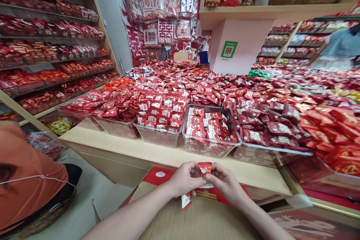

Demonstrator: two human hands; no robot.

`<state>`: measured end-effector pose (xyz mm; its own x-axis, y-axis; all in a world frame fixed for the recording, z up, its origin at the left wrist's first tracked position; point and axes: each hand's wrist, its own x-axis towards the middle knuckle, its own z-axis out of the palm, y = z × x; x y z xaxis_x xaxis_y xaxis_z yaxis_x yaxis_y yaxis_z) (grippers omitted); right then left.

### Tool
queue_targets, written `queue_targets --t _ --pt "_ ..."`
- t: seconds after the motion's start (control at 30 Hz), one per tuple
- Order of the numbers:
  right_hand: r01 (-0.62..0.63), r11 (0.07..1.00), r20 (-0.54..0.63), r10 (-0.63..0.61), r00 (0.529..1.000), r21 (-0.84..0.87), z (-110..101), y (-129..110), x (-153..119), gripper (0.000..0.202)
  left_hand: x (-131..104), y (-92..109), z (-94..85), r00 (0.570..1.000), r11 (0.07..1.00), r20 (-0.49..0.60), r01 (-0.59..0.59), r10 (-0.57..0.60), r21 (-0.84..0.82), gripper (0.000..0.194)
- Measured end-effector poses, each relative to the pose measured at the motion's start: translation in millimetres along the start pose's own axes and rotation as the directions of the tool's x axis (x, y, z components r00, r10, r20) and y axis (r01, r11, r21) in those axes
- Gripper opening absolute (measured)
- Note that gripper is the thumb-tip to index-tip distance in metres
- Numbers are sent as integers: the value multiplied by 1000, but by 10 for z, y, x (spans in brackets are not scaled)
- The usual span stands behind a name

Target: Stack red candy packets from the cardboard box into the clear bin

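Between my two hands, above a cardboard box, a small red packet (204, 168) is held upright. My left hand (186, 178) closes its thumb and fingers on the packet's left side. A second red and white packet (186, 200) pokes out below the left hand's fingers. My right hand (223, 180) pinches the first packet from the right with the thumb across its front. Just beyond the hands stands a clear bin (210, 146), partly filled with similar red and white packets.
Clear bins of red packets (157, 137) line the wooden counter (123, 150). A brown box (180, 221) lies beneath my forearms. A person in orange (25, 180) is at the left. Shelves (50, 62) rise behind, and an overhead shelf (275, 12) juts out at upper right.
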<state>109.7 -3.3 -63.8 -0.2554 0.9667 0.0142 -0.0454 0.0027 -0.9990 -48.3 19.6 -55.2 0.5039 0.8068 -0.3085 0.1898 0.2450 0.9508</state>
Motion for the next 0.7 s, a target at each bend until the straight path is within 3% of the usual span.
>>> queue_targets --t 0.13,0.3,0.43,0.5,0.6,0.7 --pt "-19 1000 -32 20 999 25 -22 -30 -23 22 -37 63 -24 999 1000 -31 -14 15 27 43" --pt "-39 999 -90 37 995 -18 -24 -78 -122 24 -68 105 -69 993 992 -24 -119 120 39 36" --pt "15 993 -151 -34 988 -121 -167 -376 -91 22 -52 104 -119 988 988 -64 -143 140 -50 37" --pt "67 986 -274 -108 956 -153 -271 -614 78 22 -23 81 -138 986 985 -79 -153 146 -85 34" --pt "118 986 -437 -158 886 -118 -364 -901 550 28 28 31 -149 987 988 -106 -127 118 -83 31" --pt "59 977 -484 -153 861 -204 -350 -944 1116 33 56 -10 -149 989 994 -124 -91 83 -58 29"
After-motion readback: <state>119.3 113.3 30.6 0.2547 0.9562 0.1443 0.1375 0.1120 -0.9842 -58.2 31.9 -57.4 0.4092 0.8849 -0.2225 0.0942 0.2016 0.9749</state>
